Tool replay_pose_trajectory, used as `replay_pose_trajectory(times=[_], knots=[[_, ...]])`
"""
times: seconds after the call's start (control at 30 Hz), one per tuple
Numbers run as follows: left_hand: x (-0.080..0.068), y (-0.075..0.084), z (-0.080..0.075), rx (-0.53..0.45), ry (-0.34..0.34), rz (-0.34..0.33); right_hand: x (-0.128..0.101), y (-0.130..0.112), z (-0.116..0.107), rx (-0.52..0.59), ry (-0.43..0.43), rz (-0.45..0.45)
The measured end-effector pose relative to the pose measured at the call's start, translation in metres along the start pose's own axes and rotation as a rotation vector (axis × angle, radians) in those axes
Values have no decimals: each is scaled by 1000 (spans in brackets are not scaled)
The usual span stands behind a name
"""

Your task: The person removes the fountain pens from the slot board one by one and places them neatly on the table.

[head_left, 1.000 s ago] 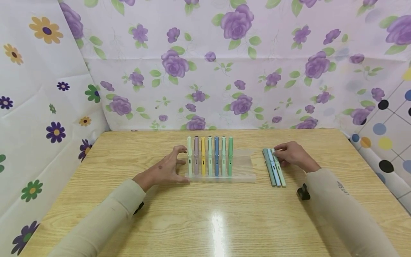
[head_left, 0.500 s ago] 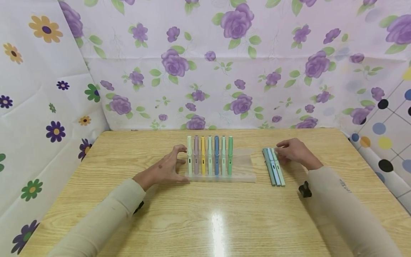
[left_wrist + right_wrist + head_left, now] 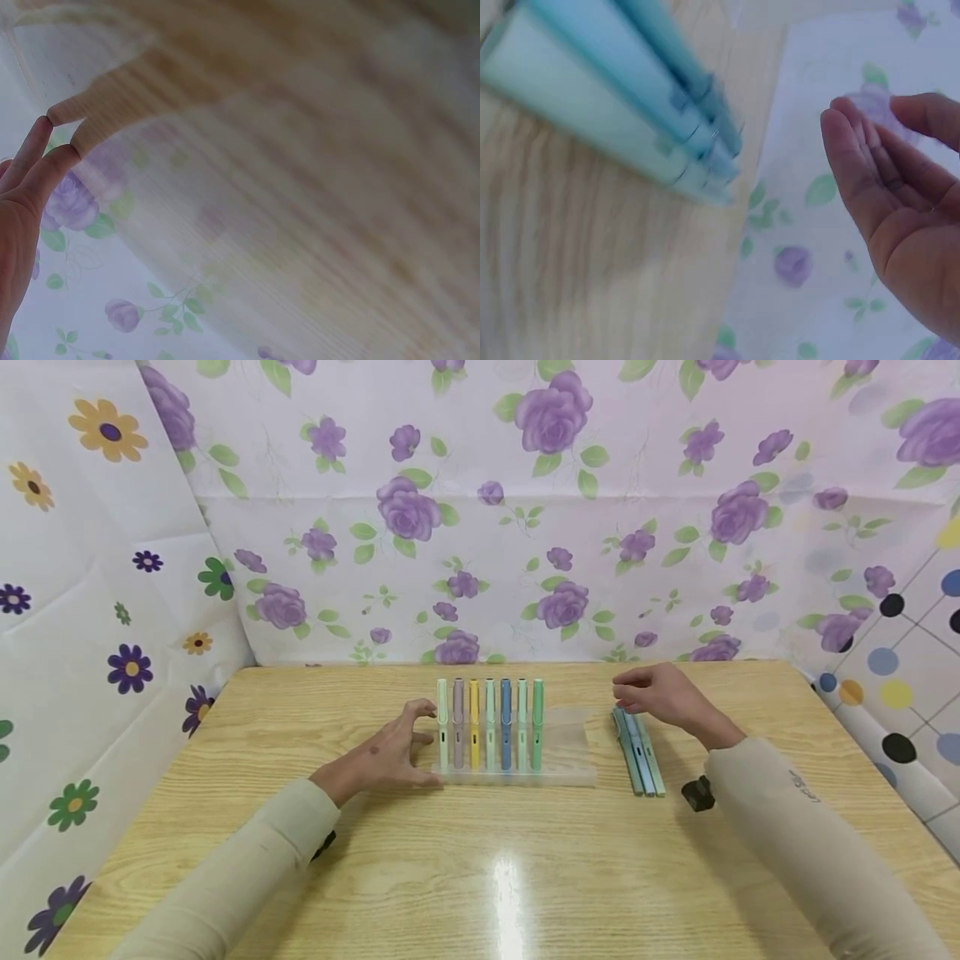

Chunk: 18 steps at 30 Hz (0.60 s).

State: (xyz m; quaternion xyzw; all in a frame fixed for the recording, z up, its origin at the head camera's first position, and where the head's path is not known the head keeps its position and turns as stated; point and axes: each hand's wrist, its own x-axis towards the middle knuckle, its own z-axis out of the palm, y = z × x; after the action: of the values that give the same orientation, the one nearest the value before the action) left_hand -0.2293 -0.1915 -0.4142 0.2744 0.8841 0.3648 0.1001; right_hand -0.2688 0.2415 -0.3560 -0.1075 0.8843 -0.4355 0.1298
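Note:
A clear plastic tray [image 3: 570, 745] lies mid-table with several pastel pens [image 3: 489, 725] standing side by side in its left part. My left hand [image 3: 408, 742] rests on the table with spread fingers [image 3: 31, 161] touching the tray's left edge. Three loose pens [image 3: 639, 753], blue and pale green, lie together on the table right of the tray. My right hand [image 3: 628, 697] hovers just above their far ends, fingers relaxed and empty. In the right wrist view its bare palm [image 3: 904, 210] is apart from the three pens [image 3: 615, 97].
The wooden table [image 3: 495, 877] is walled by floral sheets at the back [image 3: 555, 527] and left, and a dotted sheet at the right [image 3: 900, 693]. The tray's right part holds no pens. A black wrist strap [image 3: 697, 794] sits under my right sleeve.
My right hand has lifted off the three loose pens and moved slightly left and farther back, holding nothing. The left hand and the tray have not moved.

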Motion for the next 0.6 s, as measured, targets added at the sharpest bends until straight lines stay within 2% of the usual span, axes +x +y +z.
replay_pose_trajectory(times=[0.3,0.6], knots=[[-2,0,1,-1,2,7,0,-33,14,56,-38,-73],[1,-1,1,-18,0,11,5,-47,24,61,-43,-138]])
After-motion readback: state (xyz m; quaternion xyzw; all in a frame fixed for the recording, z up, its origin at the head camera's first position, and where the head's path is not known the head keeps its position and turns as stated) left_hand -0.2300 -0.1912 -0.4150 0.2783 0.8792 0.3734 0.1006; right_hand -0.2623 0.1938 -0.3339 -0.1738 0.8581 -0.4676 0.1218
